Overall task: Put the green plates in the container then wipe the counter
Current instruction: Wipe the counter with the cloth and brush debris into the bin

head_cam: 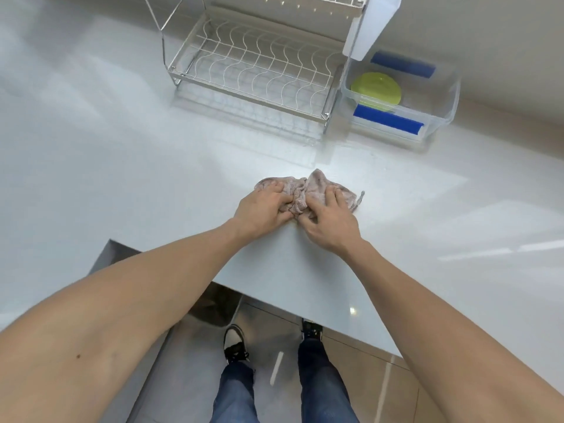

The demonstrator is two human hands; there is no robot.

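A crumpled, pinkish-grey terry cloth (pixel 305 192) lies bunched on the glossy white counter (pixel 122 166), in front of the white wire dish rack (pixel 253 68) and nearer the counter's front edge. Both hands press on it. The left hand (pixel 262 209) covers the cloth's left part, its fingers curled down into the fabric with the thumb tucked against the middle folds. The right hand (pixel 331 222) lies on the cloth's right part, fingers bent and pinching the bunched fabric, thumb meeting the folds near the left thumb. A short loose strand of the cloth sticks out past the right hand.

The round lime-green plates (pixel 376 88) sit inside the clear plastic container with blue clip handles (pixel 439 117), which stands on the counter touching or just beside the dish rack's right end; how many plates are stacked there cannot be told. The rack's lower wire shelf holds nothing visible. Below the counter edge, 2 legs in blue jeans (pixel 320 386) and dark shoes stand on a tiled floor.
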